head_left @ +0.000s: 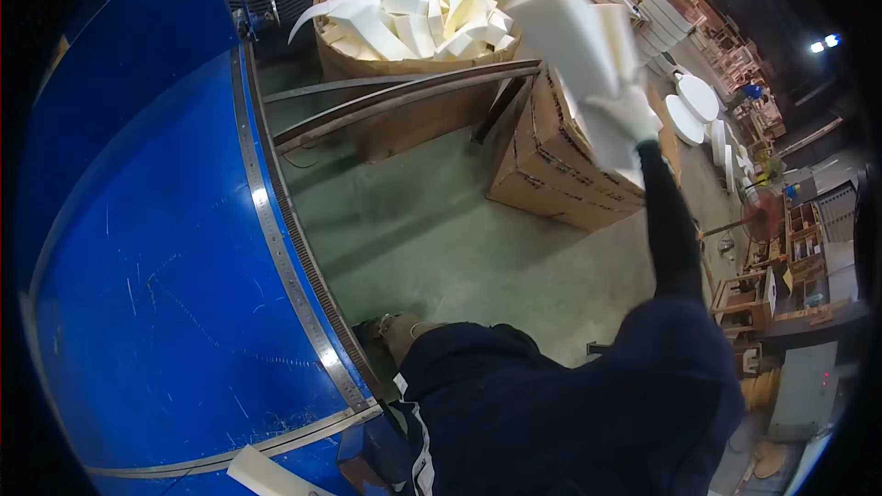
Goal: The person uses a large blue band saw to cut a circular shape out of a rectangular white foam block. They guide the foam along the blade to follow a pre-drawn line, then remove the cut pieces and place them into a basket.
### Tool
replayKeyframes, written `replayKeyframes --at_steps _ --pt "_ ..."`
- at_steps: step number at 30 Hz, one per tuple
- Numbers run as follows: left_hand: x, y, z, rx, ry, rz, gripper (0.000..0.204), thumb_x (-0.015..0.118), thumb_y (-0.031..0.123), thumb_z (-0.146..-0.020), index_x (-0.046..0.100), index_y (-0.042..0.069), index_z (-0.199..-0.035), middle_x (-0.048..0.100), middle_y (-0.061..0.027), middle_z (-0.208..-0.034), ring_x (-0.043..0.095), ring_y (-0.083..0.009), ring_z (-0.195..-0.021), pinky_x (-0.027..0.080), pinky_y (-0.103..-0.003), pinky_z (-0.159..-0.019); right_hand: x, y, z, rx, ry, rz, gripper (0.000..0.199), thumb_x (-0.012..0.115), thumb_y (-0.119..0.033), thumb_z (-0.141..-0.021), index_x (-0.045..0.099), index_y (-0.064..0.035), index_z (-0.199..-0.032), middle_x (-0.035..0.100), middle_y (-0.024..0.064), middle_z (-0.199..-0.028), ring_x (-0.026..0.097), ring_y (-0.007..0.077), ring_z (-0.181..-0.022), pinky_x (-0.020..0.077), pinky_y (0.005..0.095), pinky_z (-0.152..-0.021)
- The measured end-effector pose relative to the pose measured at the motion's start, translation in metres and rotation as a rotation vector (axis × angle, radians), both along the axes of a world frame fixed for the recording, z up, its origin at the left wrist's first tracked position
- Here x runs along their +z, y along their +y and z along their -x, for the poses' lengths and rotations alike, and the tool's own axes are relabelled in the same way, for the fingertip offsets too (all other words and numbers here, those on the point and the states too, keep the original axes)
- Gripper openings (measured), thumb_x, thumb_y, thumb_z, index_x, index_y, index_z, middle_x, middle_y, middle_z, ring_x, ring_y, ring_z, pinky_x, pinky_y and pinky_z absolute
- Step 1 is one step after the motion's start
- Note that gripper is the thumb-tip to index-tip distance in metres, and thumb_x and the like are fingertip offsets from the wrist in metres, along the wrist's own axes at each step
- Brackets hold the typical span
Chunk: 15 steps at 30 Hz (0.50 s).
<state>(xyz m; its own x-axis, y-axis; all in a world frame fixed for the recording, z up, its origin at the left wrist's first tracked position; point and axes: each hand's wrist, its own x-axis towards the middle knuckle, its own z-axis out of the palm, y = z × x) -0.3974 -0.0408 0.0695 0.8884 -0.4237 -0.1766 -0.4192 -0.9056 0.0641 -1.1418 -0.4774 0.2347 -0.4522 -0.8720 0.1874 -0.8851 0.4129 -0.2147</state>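
My right hand [627, 116], in a white glove with a dark sleeve, reaches out to the far right. It grips a pale foam block [568, 41], blurred by motion. The foam is above an open cardboard box [562, 158], whose contents are mostly hidden behind the foam and hand. A second foam piece [614, 37] shows just behind the block, and I cannot tell whether it is held too. My left hand is out of view.
A blue machine table [184, 266] with a metal ruler edge [276, 230] fills the left. An off-white foam strip [266, 475] lies at its near edge. A large round bin [413, 73] heaped with foam offcuts stands ahead. A curved metal rail [395, 96] runs toward the box.
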Motion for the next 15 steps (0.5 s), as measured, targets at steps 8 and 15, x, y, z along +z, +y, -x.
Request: replayKeyframes --at_steps 8,15 --pt "-0.044 -0.047 -0.037 -0.183 0.12 0.442 0.061 0.075 0.039 -0.086 0.06 -0.004 -0.125 0.069 -0.0264 -0.111 0.067 -0.0418 -0.102 0.054 -0.049 -0.088 -0.067 -0.137 -0.028 0.534 0.125 0.411 0.052 0.077 -0.032 -0.09 0.061 -0.0015 -0.13 0.068 0.0189 -0.121 0.062 0.035 -0.12 0.051 0.0464 -0.099" --pt "-0.006 -0.111 -0.045 -0.411 -0.204 0.221 0.101 0.082 0.043 -0.069 0.04 0.003 -0.151 0.053 -0.0207 -0.145 0.048 -0.0408 -0.136 0.035 -0.059 -0.113 -0.166 0.028 -0.636 2.132 -0.223 0.049 0.117 0.094 -0.04 -0.061 0.035 -0.0031 -0.155 0.037 0.0218 -0.16 0.028 0.0447 -0.15 0.021 0.0615 -0.122"
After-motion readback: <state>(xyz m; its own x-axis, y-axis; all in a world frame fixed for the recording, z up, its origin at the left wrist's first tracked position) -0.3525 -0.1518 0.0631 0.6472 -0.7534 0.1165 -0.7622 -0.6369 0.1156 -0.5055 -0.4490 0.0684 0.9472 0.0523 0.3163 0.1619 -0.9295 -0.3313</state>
